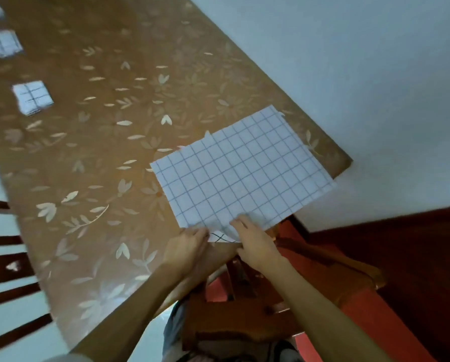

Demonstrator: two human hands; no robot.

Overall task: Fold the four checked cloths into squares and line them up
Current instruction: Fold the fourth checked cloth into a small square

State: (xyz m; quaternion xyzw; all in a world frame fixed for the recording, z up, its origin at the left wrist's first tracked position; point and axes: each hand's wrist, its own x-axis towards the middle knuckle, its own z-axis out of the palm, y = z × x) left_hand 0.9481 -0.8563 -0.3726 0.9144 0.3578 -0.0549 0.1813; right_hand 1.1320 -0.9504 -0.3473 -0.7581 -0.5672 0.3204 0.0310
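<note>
Near edge of cloth (242,171) pinched.
Left hand (190,246), right hand (255,244) both grip; cloth lies beyond, long axis left-right.

Floral table (88,165): open cloth (244,173) (folded squares (33,100) beyond)

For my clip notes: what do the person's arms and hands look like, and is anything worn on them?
The left forearm and right forearm are bare: no sleeve, watch or bracelet shows. The left hand and right hand wear no gloves, and no rings show.
</note>
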